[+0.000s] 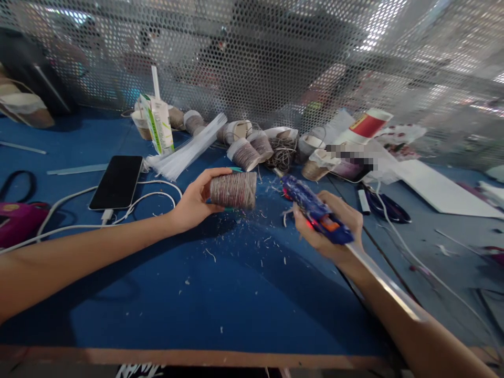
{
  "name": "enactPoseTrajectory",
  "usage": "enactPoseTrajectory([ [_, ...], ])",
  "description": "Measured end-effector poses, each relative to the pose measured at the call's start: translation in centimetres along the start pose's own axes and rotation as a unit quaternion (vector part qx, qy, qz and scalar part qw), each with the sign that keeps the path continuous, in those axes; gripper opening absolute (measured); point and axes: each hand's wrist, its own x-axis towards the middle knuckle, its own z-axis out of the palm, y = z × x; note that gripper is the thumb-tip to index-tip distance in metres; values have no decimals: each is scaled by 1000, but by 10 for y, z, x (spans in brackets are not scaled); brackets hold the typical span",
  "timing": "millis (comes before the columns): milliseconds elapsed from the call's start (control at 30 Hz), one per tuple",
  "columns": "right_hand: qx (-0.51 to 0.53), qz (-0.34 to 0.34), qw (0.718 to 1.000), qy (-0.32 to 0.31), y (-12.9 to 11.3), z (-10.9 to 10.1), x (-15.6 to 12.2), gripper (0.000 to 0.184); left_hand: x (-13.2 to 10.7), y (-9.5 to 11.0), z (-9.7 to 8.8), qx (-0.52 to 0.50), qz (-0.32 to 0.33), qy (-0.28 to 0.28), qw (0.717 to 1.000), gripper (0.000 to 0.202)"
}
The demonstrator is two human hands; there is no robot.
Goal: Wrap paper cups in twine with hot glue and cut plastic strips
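Twine is wound around a small cup (235,190), which lies on its side in the air above the blue table. My left hand (199,202) is closed on its left end, with a bit of green showing by the fingers. A blue hot glue gun (315,205) is in the grip of my right hand (340,226), its nozzle toward the upper left, apart from the cup. A long clear glue stick (388,286) sticks out of the back of the gun. Some motion blur softens the right hand and the gun.
Several twine-wrapped cups (244,154) and a bundle of clear glue sticks (189,149) lie along the perforated metal screen (244,63). A phone (117,182) on a white cable is at left, beside a drink carton (159,126). Scissors (389,207) lie at right. Glue scraps dot the table (165,294).
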Motion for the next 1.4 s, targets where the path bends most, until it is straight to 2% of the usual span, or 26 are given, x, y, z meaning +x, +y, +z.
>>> enactPoseTrajectory([
  [67, -105, -4, 994, -26, 2, 1, 2, 26, 0, 2, 1, -11, -44, 5, 999, 66],
  [133, -210, 19, 973, -92, 6, 2, 4, 23, 0, 4, 2, -24, -63, 4, 998, 65],
  [200, -267, 53, 949, -157, 11, 3, 5, 24, 1, 7, 3, -39, -70, -2, 997, 64],
  [267, -256, 56, 942, -208, 16, 0, 5, 35, 1, 9, 4, -46, -79, -11, 996, 64],
  [367, -169, 4, 956, -241, 15, -11, 6, 55, 2, 11, 4, -39, -96, -23, 994, 64],
  [433, -112, -30, 966, -229, 8, -19, 7, 65, 2, 12, 4, -23, -99, -25, 994, 64],
  [500, -54, -59, 977, -196, -1, -24, 8, 67, 1, 12, 3, -1, -93, -26, 995, 62],
  [633, 95, -124, 983, -96, -12, -19, 5, 40, 0, 9, 2, 25, -72, -39, 996, 62],
  [700, 142, -142, 976, -83, -12, -13, 1, 27, 0, 8, 2, 24, -69, -47, 996, 63],
  [833, 129, -160, 974, -97, -11, -7, -5, 15, -1, 8, 2, 17, -65, -54, 996, 63],
  [1033, 69, -206, 972, -91, -14, -6, -4, 10, -1, 10, 3, 14, -45, -57, 997, 60],
  [1267, 62, -143, 985, -70, -14, -5, -5, 7, -2, 10, 3, 25, -27, -50, 998, 58],
  [1400, 84, -110, 987, -88, -11, -5, -6, 8, -1, 10, 3, 16, -28, -52, 998, 59],
])
